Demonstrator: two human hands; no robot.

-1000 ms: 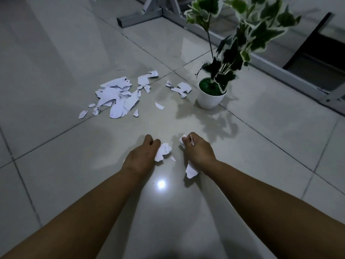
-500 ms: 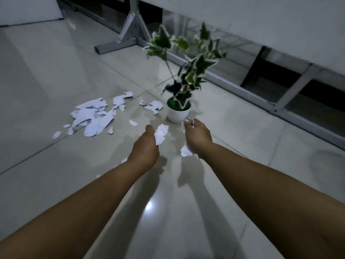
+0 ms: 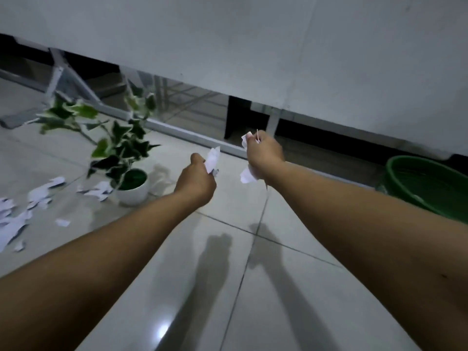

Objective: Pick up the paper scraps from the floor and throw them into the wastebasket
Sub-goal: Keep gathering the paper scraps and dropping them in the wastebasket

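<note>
My left hand (image 3: 195,182) is raised above the tiled floor, closed around white paper scraps (image 3: 212,159) that stick out past the thumb. My right hand (image 3: 264,153) is also lifted and grips more paper scraps (image 3: 247,174), with bits showing above and below the fist. A green wastebasket (image 3: 428,183) sits on the floor at the right, partly hidden behind my right forearm. Several white scraps (image 3: 40,193) still lie scattered on the floor at the far left.
A potted ivy in a white pot (image 3: 133,192) stands left of my hands, beside the scattered scraps. A large white tabletop (image 3: 278,59) fills the upper view, with its white metal frame (image 3: 177,133) running along the floor behind the plant.
Both hands have risen off the floor with the scraps in them, and the view has swung right and up, so the green wastebasket has come into sight.
</note>
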